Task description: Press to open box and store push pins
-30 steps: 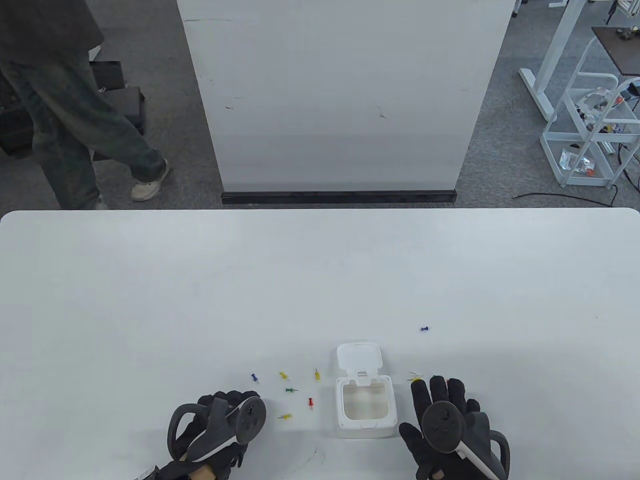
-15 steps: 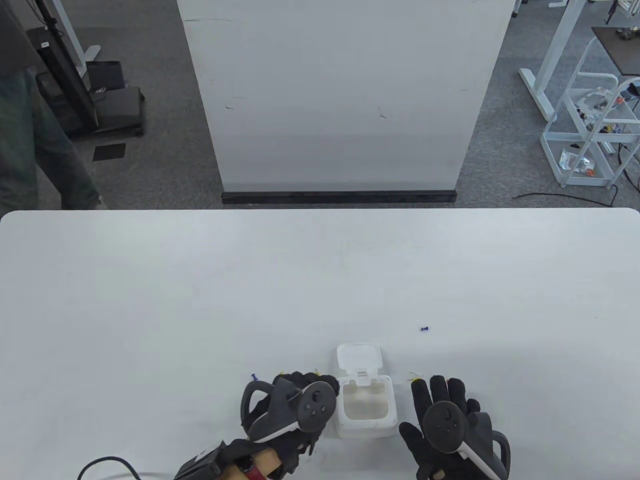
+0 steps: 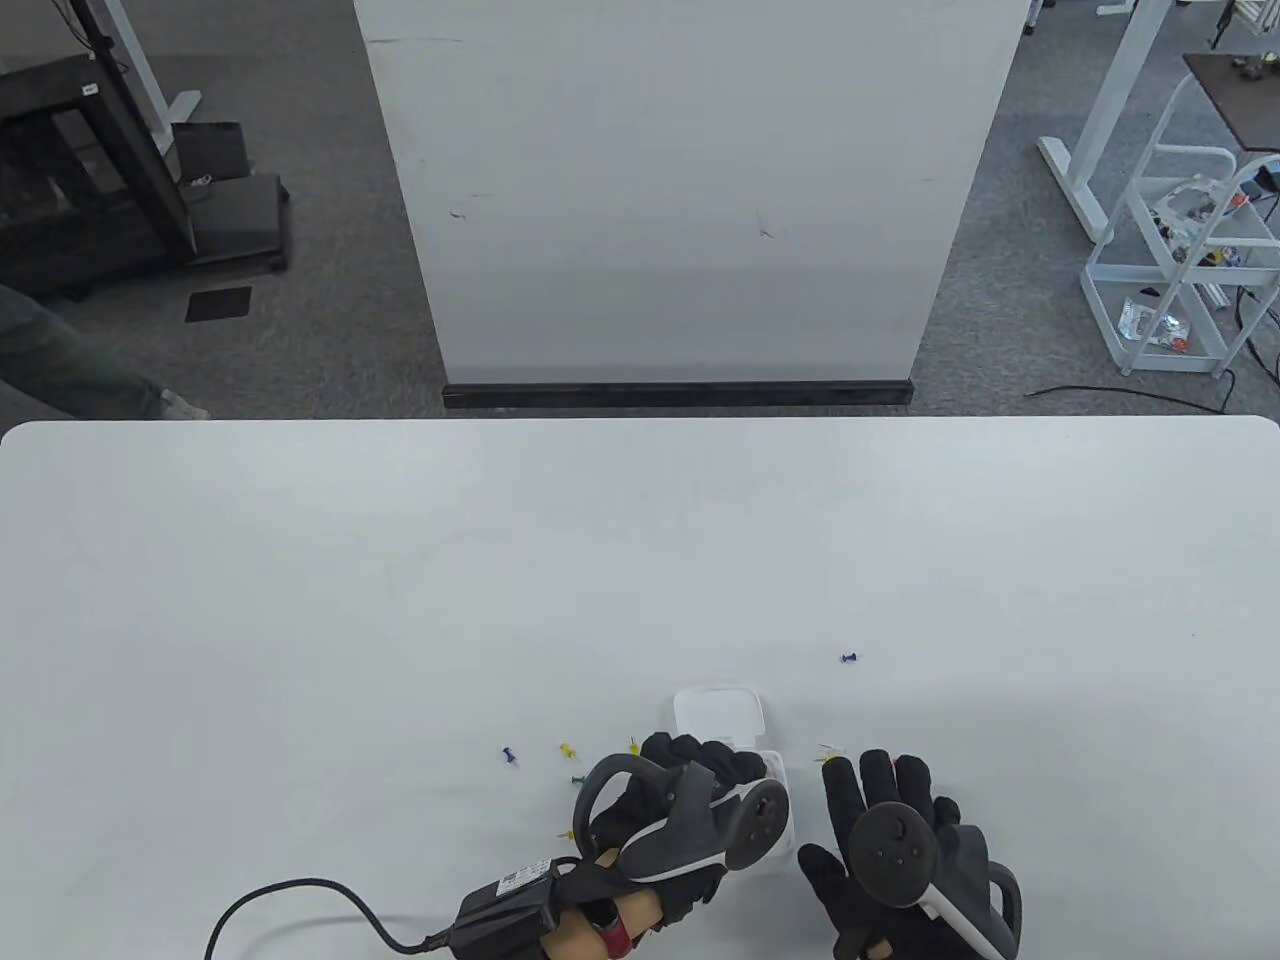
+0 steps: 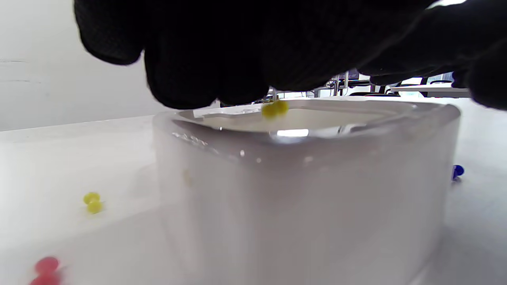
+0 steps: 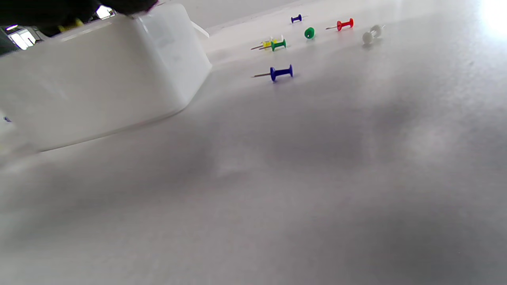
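Push pins (image 3: 568,750) on the left, near the desk's (image 3: 640,560) front edge: blue, yellow and green, lying flat, apart from each other.

Next, the left hand (image 3: 690,800), curled over the box (image 4: 309,190), fingers bunched close. Just under the fingertips, over the open top, a yellow pin (image 4: 274,109), needle up it seems, long way up and down. Pinched or let go? Cannot tell.

Box by the middle of the front edge, mouth up, lid (image 3: 718,712) tipped back toward the far edge; long way front to back.

Looks like the storing step, only begun. Next: get this pin in, then fetch another, pinching the fat end, not the sharp tip.

Right hand (image 3: 890,850) flat on the desk close beside the box, fingers spread, holding nothing. Past its fingertips, toward the far edge, a lone blue pin (image 3: 850,658).
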The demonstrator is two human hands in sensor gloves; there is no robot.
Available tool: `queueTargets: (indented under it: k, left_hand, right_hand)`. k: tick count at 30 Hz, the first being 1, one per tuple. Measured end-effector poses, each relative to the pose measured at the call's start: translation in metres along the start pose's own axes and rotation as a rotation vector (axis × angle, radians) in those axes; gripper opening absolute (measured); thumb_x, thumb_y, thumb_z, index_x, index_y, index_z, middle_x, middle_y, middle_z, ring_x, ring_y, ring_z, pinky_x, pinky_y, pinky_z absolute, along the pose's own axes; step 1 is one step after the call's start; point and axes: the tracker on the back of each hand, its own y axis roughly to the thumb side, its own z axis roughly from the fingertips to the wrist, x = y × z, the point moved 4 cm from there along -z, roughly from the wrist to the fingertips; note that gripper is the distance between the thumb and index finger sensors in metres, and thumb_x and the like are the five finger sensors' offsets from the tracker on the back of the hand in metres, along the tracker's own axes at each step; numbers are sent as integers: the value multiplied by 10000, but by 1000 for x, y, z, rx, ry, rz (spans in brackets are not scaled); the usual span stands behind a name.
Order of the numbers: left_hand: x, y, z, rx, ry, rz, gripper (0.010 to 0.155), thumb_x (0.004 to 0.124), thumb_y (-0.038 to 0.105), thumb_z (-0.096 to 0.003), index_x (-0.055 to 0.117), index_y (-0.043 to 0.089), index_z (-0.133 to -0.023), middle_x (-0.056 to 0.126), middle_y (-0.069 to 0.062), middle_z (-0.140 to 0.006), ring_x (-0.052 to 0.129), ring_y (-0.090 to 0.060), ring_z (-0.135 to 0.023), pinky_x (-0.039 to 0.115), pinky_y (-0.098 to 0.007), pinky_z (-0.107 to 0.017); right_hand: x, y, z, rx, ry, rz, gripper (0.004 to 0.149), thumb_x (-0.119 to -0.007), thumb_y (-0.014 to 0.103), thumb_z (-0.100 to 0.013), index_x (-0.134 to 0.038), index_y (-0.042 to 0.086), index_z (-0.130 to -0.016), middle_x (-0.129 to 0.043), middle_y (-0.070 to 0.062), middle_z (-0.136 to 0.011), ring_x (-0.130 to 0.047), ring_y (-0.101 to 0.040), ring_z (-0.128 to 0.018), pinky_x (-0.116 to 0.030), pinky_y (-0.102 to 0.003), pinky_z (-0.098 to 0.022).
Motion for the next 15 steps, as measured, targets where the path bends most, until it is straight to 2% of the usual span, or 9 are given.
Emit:
queueTargets:
  k: [6,8,12,15]
  left_hand:
    - [-2,-5,1,1,17,38,411,846,293,-451,739,287,-848,896,-5,-838,906,-322,-756,649,-574,-712]
    - [-6,-9,4,7,44,65,419,826,363,-454,744,288,-858,889,-15,-857,891,-335,-781,636,-579,-718]
    - [-13,-29,20,-8,70,94,535,759,497,-452,706,280,-937,810,-55,-982,809,-375,-899,575,-605,-745]
    - [-12,-51,38,-47,86,88,662,742,543,-448,569,273,-1027,635,-74,-1112,629,-404,-1034,476,-638,-772]
  right_hand:
    - [-1,0,0,-2,7,4,791,-603,605,-491,-110,355,-1056,-37,-20,-1167,43,-350,-1038,-158,-633,-760]
    - [-1,0,0,-3,9,6,791,-603,605,-490,-110,355,-1056,-35,-19,-1167,43,-350,-1038,-159,-634,-759]
    - [0,1,0,-2,5,8,791,-604,604,-490,-112,353,-1057,-36,-20,-1167,42,-351,-1038,-158,-633,-759]
    - [0,1,0,-3,5,8,790,-605,604,-490,-113,355,-1057,-36,-20,-1167,44,-351,-1037,-157,-633,-760]
